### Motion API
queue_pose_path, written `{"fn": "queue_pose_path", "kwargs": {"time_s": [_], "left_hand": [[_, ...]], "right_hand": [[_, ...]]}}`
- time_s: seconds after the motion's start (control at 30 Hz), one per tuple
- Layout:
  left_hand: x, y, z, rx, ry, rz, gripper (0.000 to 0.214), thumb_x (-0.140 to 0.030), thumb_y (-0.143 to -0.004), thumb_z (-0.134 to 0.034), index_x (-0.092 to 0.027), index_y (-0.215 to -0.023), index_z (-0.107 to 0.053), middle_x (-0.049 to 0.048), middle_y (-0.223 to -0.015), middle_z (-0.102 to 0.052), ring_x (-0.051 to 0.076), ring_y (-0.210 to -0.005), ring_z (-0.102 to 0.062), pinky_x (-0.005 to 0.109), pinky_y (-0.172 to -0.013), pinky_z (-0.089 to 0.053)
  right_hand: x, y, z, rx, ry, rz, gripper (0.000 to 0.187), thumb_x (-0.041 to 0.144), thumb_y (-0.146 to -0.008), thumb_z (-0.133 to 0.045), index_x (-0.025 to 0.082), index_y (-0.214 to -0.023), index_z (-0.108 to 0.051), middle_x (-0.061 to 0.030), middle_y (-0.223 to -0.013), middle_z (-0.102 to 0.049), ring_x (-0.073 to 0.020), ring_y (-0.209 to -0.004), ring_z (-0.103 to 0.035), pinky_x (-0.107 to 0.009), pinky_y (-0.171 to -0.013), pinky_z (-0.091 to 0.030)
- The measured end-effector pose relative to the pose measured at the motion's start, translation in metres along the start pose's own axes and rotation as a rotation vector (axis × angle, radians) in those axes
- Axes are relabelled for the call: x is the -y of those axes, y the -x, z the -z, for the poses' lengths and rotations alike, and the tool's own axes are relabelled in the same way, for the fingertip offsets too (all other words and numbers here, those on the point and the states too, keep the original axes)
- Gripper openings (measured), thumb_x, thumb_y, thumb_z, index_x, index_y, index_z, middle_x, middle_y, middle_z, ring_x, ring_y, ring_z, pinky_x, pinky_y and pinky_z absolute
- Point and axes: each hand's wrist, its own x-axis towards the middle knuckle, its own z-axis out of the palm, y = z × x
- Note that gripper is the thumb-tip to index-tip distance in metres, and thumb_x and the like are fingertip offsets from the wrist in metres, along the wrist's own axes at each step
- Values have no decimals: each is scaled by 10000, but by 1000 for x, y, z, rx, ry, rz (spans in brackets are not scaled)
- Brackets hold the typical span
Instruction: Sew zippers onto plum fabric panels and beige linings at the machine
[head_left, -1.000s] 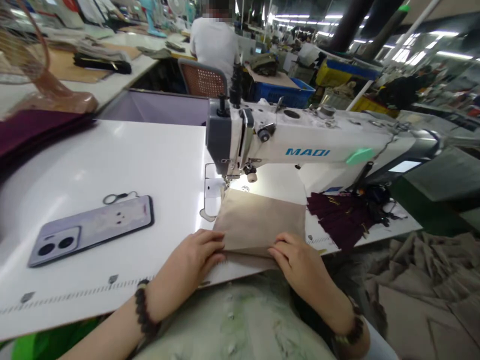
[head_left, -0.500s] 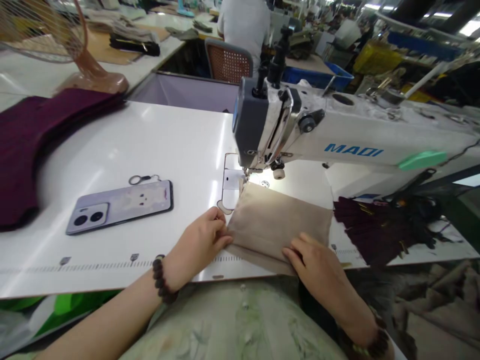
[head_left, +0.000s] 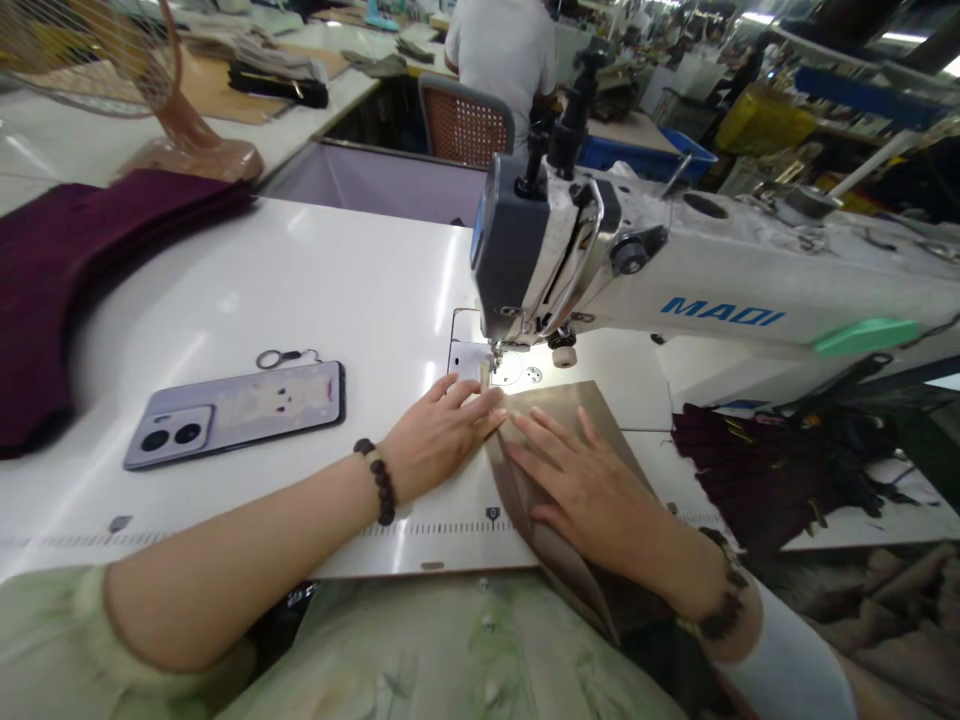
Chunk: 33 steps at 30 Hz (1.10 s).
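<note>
A beige fabric piece (head_left: 592, 415) lies on the white sewing table (head_left: 315, 290), turned at an angle, its far corner just in front of the needle of the white sewing machine (head_left: 675, 270). My left hand (head_left: 439, 435) lies flat with fingers stretched out, the fingertips on the fabric's left edge near the needle plate. My right hand (head_left: 589, 480) presses flat on the fabric, fingers spread. The fabric's near end hangs over the table's front edge towards my lap.
A phone (head_left: 236, 410) in a pale case lies left of my hands. Dark maroon cloth (head_left: 67, 260) is piled at the far left, more maroon pieces (head_left: 757, 470) at the right. A fan (head_left: 150, 90) stands behind. A person sits on a chair (head_left: 465, 120) beyond.
The fabric has been turned from lying square to lying at an angle under the machine. Both hands moved forward from its near edge and now lie flat on it.
</note>
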Motion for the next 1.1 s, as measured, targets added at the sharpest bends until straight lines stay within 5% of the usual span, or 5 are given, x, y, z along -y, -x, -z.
{"fn": "queue_pose_path", "kwargs": {"time_s": [0.07, 0.27, 0.67, 0.93, 1.1], "left_hand": [[2, -6, -3, 25, 23, -15, 339, -169, -913, -390, -158, -1242, -473, 83, -1195, -510, 236, -1094, -416, 414, -997, -289], [-3, 4, -11, 26, 68, 19, 381, -117, -899, -383, -85, -1278, -413, 99, -1309, -442, 238, -1174, -373, 433, -1048, -214], [7, -19, -10, -45, 83, 84, 295, -241, -918, -418, -57, -1114, -542, 117, -1110, -555, 240, -1128, -441, 383, -1013, -293], [24, -36, -17, -42, 57, 193, 419, -305, -901, -473, -8, -1197, -479, 193, -1289, -447, 311, -1230, -362, 447, -1013, -302], [-3, -8, 1, -66, 155, 85, 272, -270, -896, -482, -50, -1024, -577, 124, -1029, -597, 231, -1020, -529, 375, -929, -409]], "right_hand": [[-8, -7, -4, 39, -100, 58, 629, 274, -786, -579, 189, -1357, -330, -103, -1447, -253, -274, -1339, -187, -577, -1055, -159], [-9, -12, -17, 10, -166, -16, 425, 244, -894, -386, 216, -1318, -395, -69, -1410, -340, -213, -1314, -269, -555, -1053, -192], [-6, -30, -21, -30, -170, -164, 440, 284, -896, -402, 213, -1330, -388, -124, -1443, -252, -271, -1338, -201, -627, -1009, -183], [-13, -61, -18, -42, -155, -244, 470, 306, -906, -386, 184, -1357, -339, -126, -1462, -187, -278, -1347, -163, -621, -1016, -170], [-17, -60, -20, -57, -154, -201, 468, 309, -930, -300, 178, -1379, -292, -106, -1474, -151, -254, -1353, -151, -589, -1037, -157]]}}
